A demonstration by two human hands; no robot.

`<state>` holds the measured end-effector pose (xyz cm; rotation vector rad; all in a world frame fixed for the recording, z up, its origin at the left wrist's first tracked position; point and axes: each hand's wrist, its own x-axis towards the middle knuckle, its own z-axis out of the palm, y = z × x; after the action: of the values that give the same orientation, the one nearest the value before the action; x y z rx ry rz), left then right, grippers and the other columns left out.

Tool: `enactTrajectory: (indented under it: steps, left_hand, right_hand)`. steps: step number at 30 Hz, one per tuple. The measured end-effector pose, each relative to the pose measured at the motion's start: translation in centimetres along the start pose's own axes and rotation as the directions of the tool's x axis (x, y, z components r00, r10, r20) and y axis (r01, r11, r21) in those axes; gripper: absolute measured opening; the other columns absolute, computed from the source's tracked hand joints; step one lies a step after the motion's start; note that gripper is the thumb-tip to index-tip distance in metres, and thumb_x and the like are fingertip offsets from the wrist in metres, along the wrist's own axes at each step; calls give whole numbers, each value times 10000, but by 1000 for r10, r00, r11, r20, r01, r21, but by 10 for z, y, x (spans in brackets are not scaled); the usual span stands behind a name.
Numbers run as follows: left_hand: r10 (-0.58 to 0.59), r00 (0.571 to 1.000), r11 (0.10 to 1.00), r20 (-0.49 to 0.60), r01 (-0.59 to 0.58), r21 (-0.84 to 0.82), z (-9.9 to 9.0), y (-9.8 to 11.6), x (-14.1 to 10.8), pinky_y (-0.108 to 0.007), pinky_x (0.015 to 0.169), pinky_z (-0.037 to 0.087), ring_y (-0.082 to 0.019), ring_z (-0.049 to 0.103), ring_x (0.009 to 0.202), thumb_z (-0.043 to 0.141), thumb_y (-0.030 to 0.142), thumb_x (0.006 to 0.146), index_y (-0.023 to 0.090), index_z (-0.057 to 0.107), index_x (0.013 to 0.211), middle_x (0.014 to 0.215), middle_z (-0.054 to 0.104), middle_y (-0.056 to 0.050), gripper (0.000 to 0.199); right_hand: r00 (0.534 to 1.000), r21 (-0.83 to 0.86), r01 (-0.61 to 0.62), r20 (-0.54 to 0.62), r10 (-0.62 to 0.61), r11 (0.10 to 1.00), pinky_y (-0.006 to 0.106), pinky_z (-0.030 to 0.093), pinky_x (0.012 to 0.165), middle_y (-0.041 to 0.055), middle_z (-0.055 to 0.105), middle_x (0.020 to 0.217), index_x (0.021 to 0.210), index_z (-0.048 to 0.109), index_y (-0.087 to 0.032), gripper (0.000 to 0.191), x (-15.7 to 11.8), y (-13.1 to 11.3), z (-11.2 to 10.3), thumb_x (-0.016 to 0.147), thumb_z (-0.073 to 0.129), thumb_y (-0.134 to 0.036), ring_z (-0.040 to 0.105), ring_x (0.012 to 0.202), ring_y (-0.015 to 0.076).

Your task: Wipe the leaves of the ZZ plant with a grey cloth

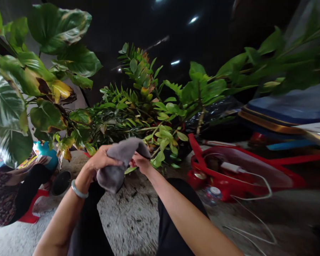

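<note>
One gray cloth in two hands, before a bank of leaves

Greenery fills the middle and upper part of the view, several plants grown together, too tangled to count; the broad leaves on the left are glossy, a few of them browned, one partly yellow. Below lies a gray, gritty floor, with the worker's two dark-clad legs spread over it. On the right stands one red bag, its top open and its straps loose, beneath a blurred stack in blue and brown. At the far left sits one other person in a patterned top, beside a red stool.

Between the worker's knees, in front of the lowest leaves, is the cloth: plain gray, soft, thick-looking, bunched into folds, its upper part arched and its lower part hanging. The left hand grasps it, thumb across the front. The right hand is curled at its right edge; whether it also grips a leaf cannot be told.

Smaller still: one dark bowl on the floor, a white cable looping from the bag, one white block and, on the left wrist, one pale bangle.
</note>
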<state>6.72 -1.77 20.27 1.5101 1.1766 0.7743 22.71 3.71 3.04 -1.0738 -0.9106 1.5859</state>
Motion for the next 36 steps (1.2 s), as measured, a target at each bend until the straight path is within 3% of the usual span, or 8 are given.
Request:
enactTrajectory:
  steps: [6,13,18,22,27,31,33,36]
  left_hand:
    - [154,902,942,-404,-258,-216,6,3,32,-297,699,548,-170,644,676,939,340,512,160,745,811,762,726,-10,400]
    - [-171,985,985,5,171,16,2,-50,-19,-260,607,488,-163,598,630,926,227,484,162,800,784,678,692,17,331]
    - [42,974,985,-222,-78,-157,-9,7,-8,-296,696,538,-178,645,677,959,286,455,154,773,793,747,730,-9,407]
    - [104,905,964,-412,-194,-183,-7,-1,9,-309,699,544,-182,646,679,943,320,473,163,755,788,748,730,-10,399]
    - [-143,982,989,-119,147,21,-7,-52,-31,-303,622,519,-196,623,632,928,246,482,178,794,761,677,713,0,317]
    - [-92,989,995,-116,96,23,-20,-33,-59,-306,616,538,-218,641,654,949,254,472,200,794,727,687,732,-14,304]
    - [18,938,997,-345,-45,-70,-32,-11,-55,-311,630,559,-218,658,658,956,279,456,194,781,742,710,746,-23,347]
    - [107,741,950,-663,-273,-152,-48,4,-34,-320,686,585,-208,685,694,940,342,470,176,759,812,773,761,-28,421]
  right_hand:
    - [995,49,-51,-78,54,998,205,377,353,-59,547,452,637,583,-209,212,-4,-8,7,695,735,-345,480,357,102]
    - [989,81,-98,-99,106,992,202,367,332,-45,546,415,610,580,-203,178,-4,-7,5,736,696,-252,467,317,103]
    - [988,82,-111,-95,119,990,170,378,334,-25,633,497,698,614,-185,148,-5,-10,6,774,725,-247,498,343,81]
    - [989,90,-107,-89,115,990,168,385,324,-32,626,492,733,628,-181,159,-6,-12,7,789,747,-271,495,336,82]
    - [989,103,-89,-111,101,991,170,382,311,-45,595,458,712,611,-186,193,-5,-8,5,764,767,-288,488,328,87]
    - [987,96,-81,-128,93,992,165,369,302,-59,554,421,688,601,-188,198,-3,-6,4,768,758,-278,496,324,94]
    - [988,94,-82,-120,93,992,165,370,304,-41,600,461,693,616,-179,182,-3,-7,6,774,757,-261,501,328,87]
    - [989,91,-84,-113,95,992,165,380,308,-32,626,485,721,641,-167,158,-3,-9,9,785,761,-248,497,324,80]
